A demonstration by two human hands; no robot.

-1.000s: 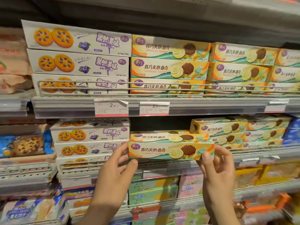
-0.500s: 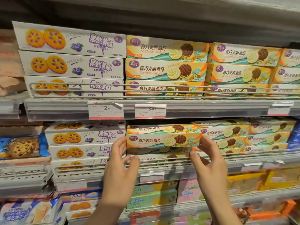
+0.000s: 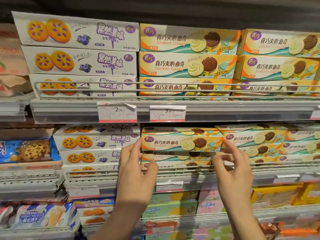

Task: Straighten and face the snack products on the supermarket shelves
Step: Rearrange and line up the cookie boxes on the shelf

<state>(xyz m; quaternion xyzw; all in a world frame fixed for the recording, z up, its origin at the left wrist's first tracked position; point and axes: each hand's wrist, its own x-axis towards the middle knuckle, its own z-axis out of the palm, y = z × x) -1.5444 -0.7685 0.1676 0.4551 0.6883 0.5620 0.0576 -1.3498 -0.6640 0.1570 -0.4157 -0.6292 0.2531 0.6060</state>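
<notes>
Head view shows me the long orange-and-teal cardboard box of sandwich cookies (image 3: 181, 142) lying flat on the middle shelf, its printed front facing me, on top of two more boxes of the same kind. My left hand (image 3: 136, 172) is at the box's left end: its fingertips (image 3: 139, 144) touch that end and the thumb sits lower, against the box underneath. The fingers are spread and only lightly bent, not wrapped round anything. My right hand (image 3: 233, 168) is at the box's right end, fingers likewise loose and fanned, the forefinger reaching up to the lower right corner; I cannot tell whether it actually touches the cardboard.

Left of the box, just beside it, stands a stack of white cardboard boxes with blueberry-jam biscuits printed on them (image 3: 97, 141). Right of the box, a slanted stack of matching orange-and-teal sandwich cookie boxes (image 3: 252, 137) leans back at an angle. Above the box, on the shelf edge, hang two white paper price tags with red borders (image 3: 167, 113). Below the box runs the grey wire shelf rail (image 3: 181, 168), crossing the lowest box of the pile.
</notes>
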